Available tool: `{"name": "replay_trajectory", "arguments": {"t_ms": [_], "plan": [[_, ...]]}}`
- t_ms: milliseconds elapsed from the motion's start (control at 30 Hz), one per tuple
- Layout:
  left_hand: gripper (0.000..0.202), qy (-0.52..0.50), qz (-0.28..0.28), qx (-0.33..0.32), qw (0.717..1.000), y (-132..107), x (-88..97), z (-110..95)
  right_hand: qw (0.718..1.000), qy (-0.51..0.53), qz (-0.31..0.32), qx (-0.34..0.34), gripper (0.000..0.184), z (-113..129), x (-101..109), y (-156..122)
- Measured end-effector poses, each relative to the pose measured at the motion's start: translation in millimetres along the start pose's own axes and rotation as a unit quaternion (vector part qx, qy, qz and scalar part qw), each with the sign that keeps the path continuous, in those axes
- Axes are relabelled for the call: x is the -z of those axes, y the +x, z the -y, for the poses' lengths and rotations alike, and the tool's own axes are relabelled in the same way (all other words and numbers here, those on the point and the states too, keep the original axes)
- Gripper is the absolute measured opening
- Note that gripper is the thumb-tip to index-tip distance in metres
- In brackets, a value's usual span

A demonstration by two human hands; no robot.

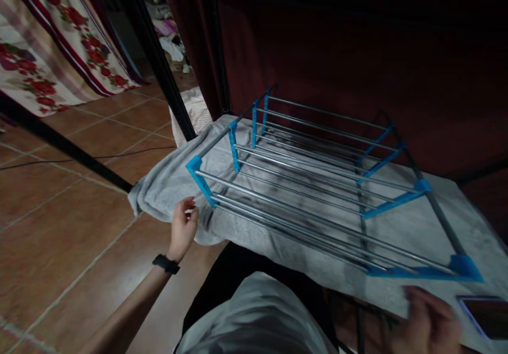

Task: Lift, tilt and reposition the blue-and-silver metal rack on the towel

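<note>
Along the tabletop's [470,232] near edge, the left hand [184,227] hangs, fingers loosely parted, off the blue-jointed rack [397,202] spanning the middle; the right hand [426,322] (too blurred to tell its grip) could, sweeping carelessly, knock the phone [488,317] off.

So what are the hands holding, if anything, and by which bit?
Nothing, it seems: the left hand is empty beside the metal-tube rack; the right hand, blurred near the smartphone, looks empty too.

The rack [317,166] bars the grey cloth [162,195] beneath except through narrow slots — open air lies left of the left hand [184,224]; a phone [487,316] sits near the right hand [428,322].
</note>
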State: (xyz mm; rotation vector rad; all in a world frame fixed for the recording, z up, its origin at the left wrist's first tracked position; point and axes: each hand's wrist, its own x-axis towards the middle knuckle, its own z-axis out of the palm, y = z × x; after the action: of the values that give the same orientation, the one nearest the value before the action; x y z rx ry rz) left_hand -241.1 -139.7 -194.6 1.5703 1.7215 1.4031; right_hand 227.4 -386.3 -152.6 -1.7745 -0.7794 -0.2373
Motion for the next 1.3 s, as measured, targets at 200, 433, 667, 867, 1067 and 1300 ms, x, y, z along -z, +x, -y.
{"name": "replay_trajectory", "arguments": {"t_ms": [200, 433, 667, 867, 1067, 1300], "plan": [[0.064, -0.134, 0.095, 0.029, 0.986, 14.9, -20.1, 1.9, 0.869, -0.053, 0.363, 0.333, 0.036, 86.3, -89.9, -64.9], [0.057, -0.198, 0.147, 0.039, 0.968, 29.5, -26.4, -14.9, 0.804, -0.178, 0.415, 0.386, 0.038, 146.2, -175.5, -51.8], [0.042, -0.177, 0.162, -0.005, 0.971, 38.6, -27.8, -1.9, 0.783, -0.179, 0.444, 0.397, 0.027, 150.4, -185.5, -42.2], [0.037, -0.201, 0.186, 0.004, 0.962, 46.4, -25.8, -1.8, 0.781, -0.198, 0.441, 0.395, 0.029, 158.3, -176.0, -37.4], [0.034, -0.187, 0.161, 0.012, 0.969, 42.7, -27.6, -13.9, 0.77, -0.187, 0.434, 0.428, 0.029, 162.3, -171.8, -33.5], [0.038, -0.189, 0.131, 0.0, 0.973, 41.1, -31.1, -29.2, 0.78, -0.175, 0.419, 0.43, 0.029, 158.5, -173.3, -32.1]]}}
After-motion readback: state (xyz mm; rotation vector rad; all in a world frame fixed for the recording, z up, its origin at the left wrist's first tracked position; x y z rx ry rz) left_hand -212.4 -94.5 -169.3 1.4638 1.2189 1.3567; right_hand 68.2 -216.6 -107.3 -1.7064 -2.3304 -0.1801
